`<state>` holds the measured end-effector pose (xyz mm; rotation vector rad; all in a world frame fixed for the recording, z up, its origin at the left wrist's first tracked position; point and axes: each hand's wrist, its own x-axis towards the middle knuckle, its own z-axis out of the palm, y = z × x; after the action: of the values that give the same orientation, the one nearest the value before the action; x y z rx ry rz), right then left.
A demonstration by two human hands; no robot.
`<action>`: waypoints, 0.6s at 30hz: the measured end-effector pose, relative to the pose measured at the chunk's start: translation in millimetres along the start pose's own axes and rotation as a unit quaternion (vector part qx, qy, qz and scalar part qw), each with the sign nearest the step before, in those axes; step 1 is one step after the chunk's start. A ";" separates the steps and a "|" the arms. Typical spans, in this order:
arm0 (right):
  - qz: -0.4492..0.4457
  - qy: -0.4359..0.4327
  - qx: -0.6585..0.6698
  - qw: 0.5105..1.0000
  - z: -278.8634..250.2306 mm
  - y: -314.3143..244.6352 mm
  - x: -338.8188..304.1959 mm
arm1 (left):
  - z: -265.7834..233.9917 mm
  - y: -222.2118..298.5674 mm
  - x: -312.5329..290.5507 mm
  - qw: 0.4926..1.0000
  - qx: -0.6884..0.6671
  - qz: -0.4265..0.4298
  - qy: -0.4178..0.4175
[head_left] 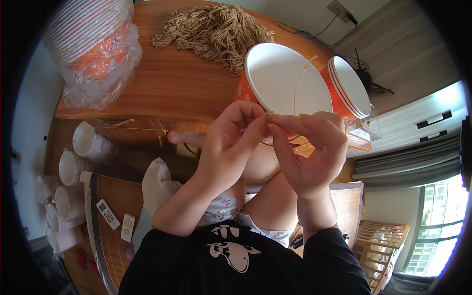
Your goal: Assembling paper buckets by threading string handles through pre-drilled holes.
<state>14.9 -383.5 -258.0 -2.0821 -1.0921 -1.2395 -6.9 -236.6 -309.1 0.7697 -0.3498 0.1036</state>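
Beige cord (297, 87) is pinched by left hand (228, 142) and right hand (315, 152) at the bucket (275, 73); the far knot (309, 61) appears tied, the near end unfinished.

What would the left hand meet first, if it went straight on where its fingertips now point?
Most likely the right hand: its thumb and index fingertips lie just ahead of those of the left hand. Whether they already touch is hard to tell from this one view.
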 end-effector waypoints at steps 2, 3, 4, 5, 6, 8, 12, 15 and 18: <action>0.033 0.003 0.020 0.999 0.7 -2.1 0.8 | -0.2 -1.9 -0.6 1.000 -0.006 0.001 -0.004; 0.032 0.003 0.021 0.999 0.8 -3.2 0.9 | -0.5 -3.2 -1.1 1.000 -0.008 0.001 -0.001; 0.064 -0.004 0.034 0.997 0.9 -4.7 0.3 | -0.6 -4.0 -1.4 1.000 -0.009 0.000 0.001; 0.096 -0.011 0.048 0.994 0.8 -6.0 -0.1 | 0.4 -4.3 -1.3 1.000 -0.009 -0.001 0.001; 0.096 -0.011 0.048 0.994 0.3 -8.0 0.9 | 1.8 -4.6 -1.0 1.000 0.004 0.013 0.011; 0.170 -0.050 0.081 0.981 -1.4 -12.0 3.8 | 2.0 -4.7 -1.4 0.999 0.017 0.026 0.021; 0.180 -0.034 0.108 0.977 -2.6 -9.7 3.5 | -0.6 -5.0 -1.7 0.999 0.011 0.036 -0.001; 0.099 -0.055 0.046 0.993 -8.0 -9.1 -2.0 | -7.8 -4.2 -2.7 1.000 0.007 0.007 -0.010; 0.122 -0.010 -0.001 0.992 -11.0 -16.1 -17.3 | -7.7 -0.2 -3.5 0.999 0.007 -0.040 -0.010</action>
<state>-8.6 -389.0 -267.9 -2.1595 -0.8149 -1.1026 -8.1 -231.3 -315.5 0.7976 -0.3366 0.0243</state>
